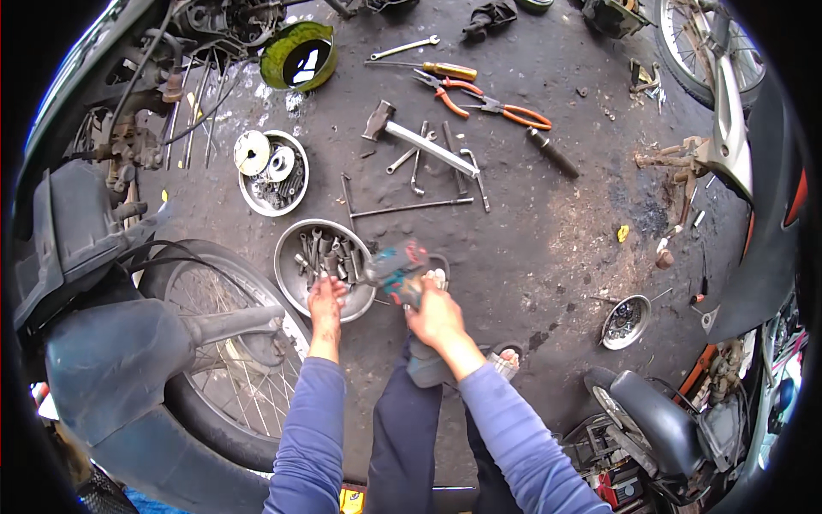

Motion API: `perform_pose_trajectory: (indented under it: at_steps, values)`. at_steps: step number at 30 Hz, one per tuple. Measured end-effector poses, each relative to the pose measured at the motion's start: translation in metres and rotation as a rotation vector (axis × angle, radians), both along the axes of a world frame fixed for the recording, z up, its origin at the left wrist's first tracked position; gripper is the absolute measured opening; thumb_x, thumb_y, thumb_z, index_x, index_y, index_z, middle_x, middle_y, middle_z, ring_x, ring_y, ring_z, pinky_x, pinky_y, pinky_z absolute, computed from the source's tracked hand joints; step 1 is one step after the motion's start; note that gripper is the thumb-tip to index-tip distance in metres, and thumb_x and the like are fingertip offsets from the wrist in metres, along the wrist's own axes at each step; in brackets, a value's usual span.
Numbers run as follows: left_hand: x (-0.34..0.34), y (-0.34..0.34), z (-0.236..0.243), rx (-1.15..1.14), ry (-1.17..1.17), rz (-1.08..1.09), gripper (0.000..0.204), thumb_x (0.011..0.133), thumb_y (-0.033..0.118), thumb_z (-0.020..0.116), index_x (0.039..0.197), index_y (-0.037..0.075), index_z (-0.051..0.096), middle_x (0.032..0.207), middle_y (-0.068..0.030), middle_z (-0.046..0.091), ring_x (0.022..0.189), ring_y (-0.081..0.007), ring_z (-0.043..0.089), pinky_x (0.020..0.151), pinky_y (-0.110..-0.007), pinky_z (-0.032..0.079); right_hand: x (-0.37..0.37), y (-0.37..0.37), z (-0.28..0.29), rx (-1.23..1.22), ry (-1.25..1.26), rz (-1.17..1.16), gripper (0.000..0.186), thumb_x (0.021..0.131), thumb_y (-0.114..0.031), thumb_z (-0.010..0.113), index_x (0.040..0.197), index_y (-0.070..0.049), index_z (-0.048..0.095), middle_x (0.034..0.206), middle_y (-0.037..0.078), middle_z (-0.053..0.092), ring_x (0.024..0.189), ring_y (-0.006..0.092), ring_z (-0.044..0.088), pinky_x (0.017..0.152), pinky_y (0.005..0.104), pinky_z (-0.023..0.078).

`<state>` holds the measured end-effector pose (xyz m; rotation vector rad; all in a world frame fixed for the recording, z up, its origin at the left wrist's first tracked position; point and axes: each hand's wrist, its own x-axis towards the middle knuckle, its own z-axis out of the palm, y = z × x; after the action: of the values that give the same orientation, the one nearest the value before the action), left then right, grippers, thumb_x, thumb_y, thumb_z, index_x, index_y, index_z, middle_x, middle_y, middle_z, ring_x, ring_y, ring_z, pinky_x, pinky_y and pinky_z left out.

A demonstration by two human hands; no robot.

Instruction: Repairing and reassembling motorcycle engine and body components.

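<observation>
My right hand point(431, 313) grips a blurred teal and black cordless impact driver point(396, 272), angled toward the upper left, with its base low between my legs. My left hand point(327, 304) has its fingers loosely apart at the right part of a steel bowl point(289, 265), just left of the tool's nose, with nothing visible in them. Sockets and wrenches point(324, 248) lie inside that bowl. Above it, a long T-handle bar point(411, 207) lies on the dark floor beside a hammer point(428, 149) and several loose wrenches.
Motorcycle wheels and bodywork point(120, 360) line the left, with another motorcycle point(728, 146) at the right. An oil basin point(274, 64), a bowl of parts point(248, 193), pliers point(514, 114), a screwdriver point(449, 70) and a small bowl point(623, 324) sit around the floor.
</observation>
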<state>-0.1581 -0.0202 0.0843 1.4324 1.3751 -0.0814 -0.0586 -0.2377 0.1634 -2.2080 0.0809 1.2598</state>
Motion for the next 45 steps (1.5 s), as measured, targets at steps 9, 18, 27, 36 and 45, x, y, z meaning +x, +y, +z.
perform_pose_trajectory:
  at_steps: [9,18,27,36,45]
  values:
    - [-0.010,0.005,-0.033,-0.264,0.033,0.173,0.065,0.096,0.058,0.048,0.130,0.003,0.055,0.121,-0.0078,0.063,0.108,-0.0190,0.062,0.091,-0.033,0.048,-0.016,0.135,-0.089,0.444,-0.139,0.126,0.039,0.090,-0.017,0.057,0.126,-0.001,0.053,0.126,0.025,0.058,0.120,0.0381,0.055,0.101,0.0459,0.044]
    - [0.035,0.064,-0.067,1.223,0.212,-0.378,0.065,0.085,0.049,0.068,0.116,-0.008,0.059,0.110,-0.0266,0.062,0.111,-0.0429,0.056,0.098,-0.048,0.041,0.004,0.093,-0.134,0.124,-0.018,-0.243,0.039,0.088,-0.022,0.065,0.119,-0.002,0.053,0.117,0.025,0.060,0.110,0.0438,0.058,0.093,0.0505,0.047]
    - [0.100,0.115,-0.027,0.508,0.558,-0.883,0.092,0.078,0.067,0.063,0.120,-0.014,0.056,0.116,-0.0326,0.061,0.114,-0.0435,0.058,0.100,-0.045,0.043,-0.041,0.092,-0.126,-0.106,0.003,-0.298,0.038,0.099,-0.037,0.047,0.101,-0.002,0.062,0.088,0.028,0.068,0.089,0.0472,0.065,0.078,0.0549,0.051]
    - [0.153,-0.074,0.058,0.530,0.410,-1.423,0.090,0.065,0.078,0.067,0.108,-0.002,0.065,0.111,-0.0205,0.065,0.110,-0.0358,0.060,0.094,-0.045,0.048,-0.156,-0.045,-0.046,-0.126,0.009,-0.772,0.050,0.098,-0.041,0.052,0.088,0.007,0.061,0.080,0.030,0.064,0.080,0.0463,0.063,0.070,0.0486,0.047]
    - [0.040,-0.257,0.189,0.424,0.149,-1.717,0.083,0.072,0.073,0.065,0.119,0.004,0.061,0.119,-0.0183,0.058,0.116,-0.0346,0.054,0.098,-0.046,0.043,-0.323,-0.183,0.053,-0.009,-0.074,-1.293,0.055,0.099,-0.044,0.051,0.082,0.007,0.057,0.072,0.010,0.056,0.066,0.0201,0.049,0.065,0.0409,0.042]
